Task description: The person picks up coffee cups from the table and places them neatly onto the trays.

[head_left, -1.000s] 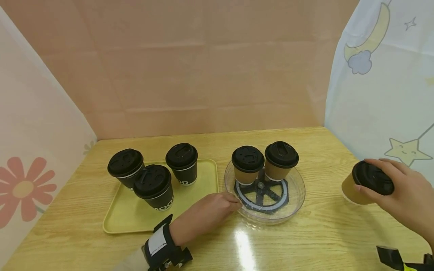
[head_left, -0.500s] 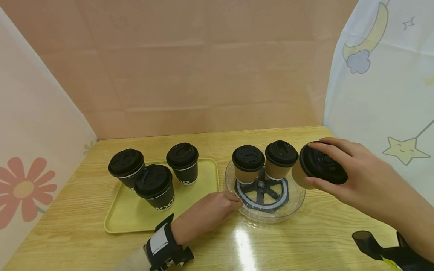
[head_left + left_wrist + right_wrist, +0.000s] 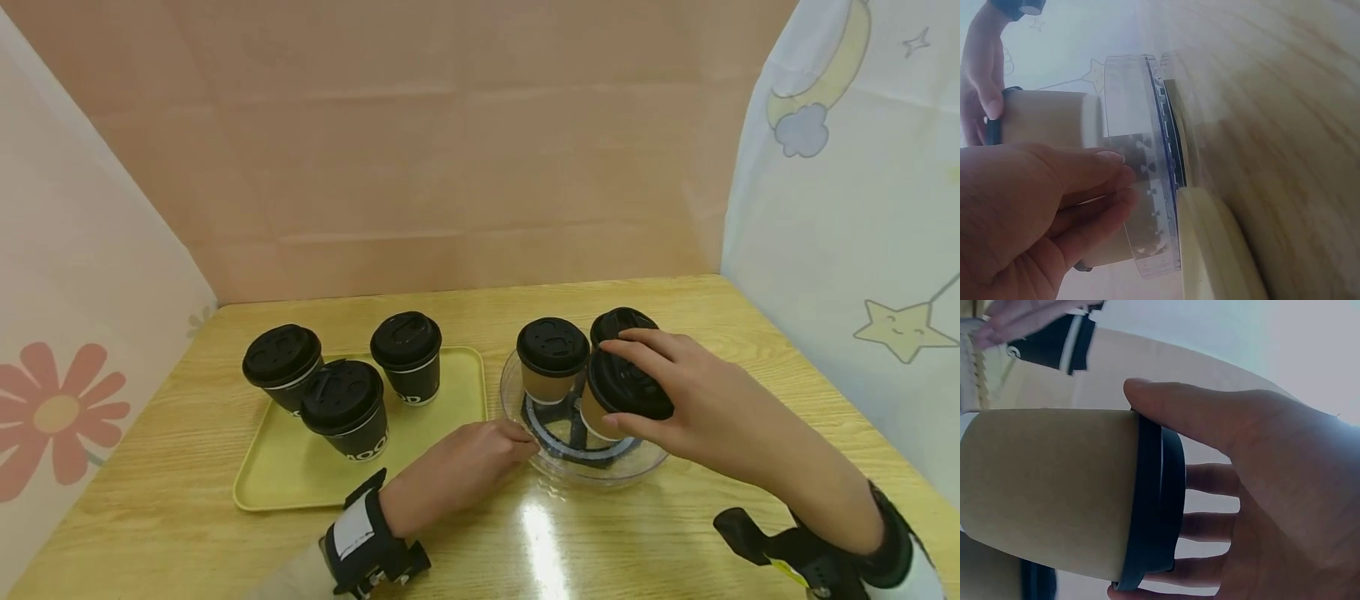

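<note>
My right hand [image 3: 697, 408] grips a brown paper coffee cup [image 3: 597, 418] by its black lid, fingers on one side and thumb on the other. The cup is over the front part of a clear round turntable [image 3: 600, 478]; in the left wrist view its base [image 3: 1091, 119] shows at rim height. Two more lidded brown cups stand on the turntable: one at the left [image 3: 550, 388], the other behind, its lid [image 3: 624, 318] partly hidden by my right hand. With thumb and fingertips, my left hand [image 3: 472, 462] pinches the turntable's left front rim.
A yellow tray [image 3: 420, 433] lies left of the turntable. Three black lidded cups stand at it: front [image 3: 348, 412], left [image 3: 283, 367] and back right [image 3: 406, 358]. Cloth screens [image 3: 450, 183] enclose the wooden table at the back and both sides.
My right hand has carried the brown cup leftward from the table's right side to over the turntable's front. My left hand has stayed at the rim.
</note>
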`<state>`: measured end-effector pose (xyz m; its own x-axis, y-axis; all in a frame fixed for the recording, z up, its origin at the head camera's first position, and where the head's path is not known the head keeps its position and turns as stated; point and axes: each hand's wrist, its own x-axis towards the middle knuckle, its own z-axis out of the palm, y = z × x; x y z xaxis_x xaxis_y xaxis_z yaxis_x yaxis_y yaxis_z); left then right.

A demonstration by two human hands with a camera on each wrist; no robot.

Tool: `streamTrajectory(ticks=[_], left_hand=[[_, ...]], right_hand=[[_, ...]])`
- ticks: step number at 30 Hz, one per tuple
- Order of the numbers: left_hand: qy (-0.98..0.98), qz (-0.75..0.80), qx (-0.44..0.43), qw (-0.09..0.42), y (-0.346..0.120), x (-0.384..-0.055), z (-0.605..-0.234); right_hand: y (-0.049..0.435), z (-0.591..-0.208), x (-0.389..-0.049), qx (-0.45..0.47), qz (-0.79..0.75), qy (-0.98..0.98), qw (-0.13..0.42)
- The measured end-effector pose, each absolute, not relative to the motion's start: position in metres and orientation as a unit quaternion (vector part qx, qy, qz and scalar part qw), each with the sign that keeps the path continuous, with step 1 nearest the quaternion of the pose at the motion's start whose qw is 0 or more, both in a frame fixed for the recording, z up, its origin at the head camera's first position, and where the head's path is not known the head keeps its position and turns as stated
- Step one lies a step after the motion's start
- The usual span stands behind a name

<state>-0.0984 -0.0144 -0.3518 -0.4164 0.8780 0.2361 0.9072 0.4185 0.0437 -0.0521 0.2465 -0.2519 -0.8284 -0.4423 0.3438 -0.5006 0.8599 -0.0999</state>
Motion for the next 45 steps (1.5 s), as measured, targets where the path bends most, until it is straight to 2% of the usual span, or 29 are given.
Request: streamTrajectory(ticks=[5,17,29,39,45], left_hand=[[-0.840,-0.074,-0.531,0.080,-0.013,-0.098,-0.352],[-0.835,-0.052,-0.538,0.102,-0.011,-0.097,-0.351],[-0.845,-0.060,-0.527,0.073,-0.010,-0.096,-0.350],[-0.842,-0.059,-0.530,0.080,-0.011,-0.096,-0.346],[-0.846,-0.067,-0.525,0.065,-0.012,-0.096,-0.345]], right_hand=[[0.241,-0.263,-0.057,0.254,0.091,-0.956,0.112],[0.235,-0.278,-0.062,0.248,0.064,-0.964,0.069],[0.234,-0.282,-0.066,0.244,0.089,-0.964,0.058],[0.233,-0.279,-0.068,0.252,0.087,-0.962,0.056],[0.230,-0.278,-0.068,0.245,0.082,-0.965,0.048]])
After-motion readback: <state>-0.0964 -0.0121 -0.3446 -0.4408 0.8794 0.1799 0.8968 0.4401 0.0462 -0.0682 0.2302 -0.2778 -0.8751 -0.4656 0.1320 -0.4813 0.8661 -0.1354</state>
